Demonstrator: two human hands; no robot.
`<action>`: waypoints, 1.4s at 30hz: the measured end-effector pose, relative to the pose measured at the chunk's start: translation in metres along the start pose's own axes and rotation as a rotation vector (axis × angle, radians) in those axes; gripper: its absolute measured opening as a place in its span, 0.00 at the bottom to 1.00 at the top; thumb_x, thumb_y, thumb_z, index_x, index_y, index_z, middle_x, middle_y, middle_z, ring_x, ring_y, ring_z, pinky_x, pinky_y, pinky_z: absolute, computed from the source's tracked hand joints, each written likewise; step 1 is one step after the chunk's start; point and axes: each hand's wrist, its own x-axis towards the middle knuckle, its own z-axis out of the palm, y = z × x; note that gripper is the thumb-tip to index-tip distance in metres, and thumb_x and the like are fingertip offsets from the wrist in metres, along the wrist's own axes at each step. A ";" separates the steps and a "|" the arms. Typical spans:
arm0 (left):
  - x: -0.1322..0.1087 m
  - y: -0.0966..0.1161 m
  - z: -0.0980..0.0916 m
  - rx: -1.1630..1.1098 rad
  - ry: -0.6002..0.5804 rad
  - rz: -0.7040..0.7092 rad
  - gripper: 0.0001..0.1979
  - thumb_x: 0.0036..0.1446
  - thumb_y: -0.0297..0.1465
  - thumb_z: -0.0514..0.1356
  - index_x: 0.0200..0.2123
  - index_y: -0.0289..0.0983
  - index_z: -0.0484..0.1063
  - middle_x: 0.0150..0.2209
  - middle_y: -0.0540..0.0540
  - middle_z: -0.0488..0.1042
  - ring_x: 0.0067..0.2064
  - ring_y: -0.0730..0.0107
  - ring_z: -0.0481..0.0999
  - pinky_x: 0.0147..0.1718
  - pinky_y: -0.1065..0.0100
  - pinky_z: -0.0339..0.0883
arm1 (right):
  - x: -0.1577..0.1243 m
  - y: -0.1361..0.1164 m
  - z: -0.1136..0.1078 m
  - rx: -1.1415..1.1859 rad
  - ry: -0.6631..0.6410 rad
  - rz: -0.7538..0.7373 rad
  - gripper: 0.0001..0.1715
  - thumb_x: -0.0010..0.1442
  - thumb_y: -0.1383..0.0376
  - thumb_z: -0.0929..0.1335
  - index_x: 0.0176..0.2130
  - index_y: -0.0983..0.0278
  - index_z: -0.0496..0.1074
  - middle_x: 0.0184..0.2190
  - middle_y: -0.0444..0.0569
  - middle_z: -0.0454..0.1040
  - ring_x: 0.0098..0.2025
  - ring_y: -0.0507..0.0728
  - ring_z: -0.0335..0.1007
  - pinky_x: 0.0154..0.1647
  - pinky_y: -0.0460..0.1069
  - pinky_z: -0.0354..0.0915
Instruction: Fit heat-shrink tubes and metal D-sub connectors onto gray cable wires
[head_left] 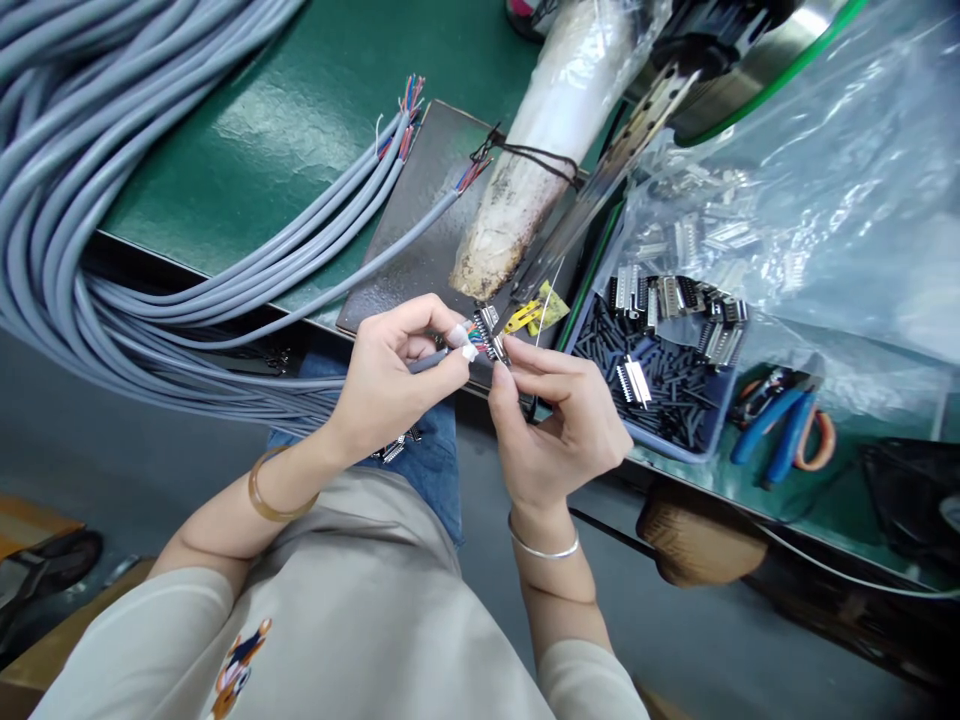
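Observation:
My left hand point(394, 365) is closed round the end of a grey cable point(429, 362), pinching it just behind its stripped coloured wires. My right hand point(559, 420) pinches a small metal multi-pin connector point(491, 340) with thumb and forefinger, held against those wire ends. Both hands meet above my lap, in front of the green bench edge. More grey cables point(330, 215) with bared coloured tips lie across the bench and a dark mat point(424, 215).
A thick bundle of grey cable point(67, 200) loops at the left. A blue tray point(660, 375) holds black sleeves and connectors. Blue-handled cutters point(780, 425) lie to the right. A plastic-wrapped tool point(529, 170) and clear bags point(817, 190) sit behind.

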 end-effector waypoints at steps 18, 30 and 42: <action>0.004 0.010 -0.004 0.036 -0.020 -0.051 0.06 0.48 0.24 0.66 0.26 0.35 0.70 0.31 0.48 0.75 0.27 0.80 0.67 0.21 0.77 0.56 | 0.004 -0.005 -0.001 -0.087 -0.030 -0.038 0.10 0.59 0.72 0.75 0.34 0.60 0.72 0.42 0.47 0.84 0.39 0.53 0.82 0.39 0.47 0.78; -0.010 0.003 -0.006 0.176 -0.202 0.044 0.03 0.51 0.23 0.62 0.27 0.34 0.72 0.29 0.48 0.77 0.24 0.81 0.65 0.21 0.75 0.56 | 0.002 -0.006 -0.020 0.004 -0.221 0.176 0.07 0.63 0.69 0.73 0.36 0.60 0.71 0.38 0.42 0.84 0.37 0.53 0.84 0.34 0.44 0.76; -0.038 -0.014 -0.025 0.193 -0.147 0.225 0.05 0.58 0.32 0.68 0.33 0.35 0.81 0.32 0.45 0.81 0.33 0.72 0.77 0.32 0.72 0.70 | -0.017 -0.012 -0.027 -0.047 -0.200 0.030 0.08 0.61 0.70 0.73 0.34 0.59 0.70 0.35 0.43 0.81 0.34 0.51 0.79 0.33 0.45 0.73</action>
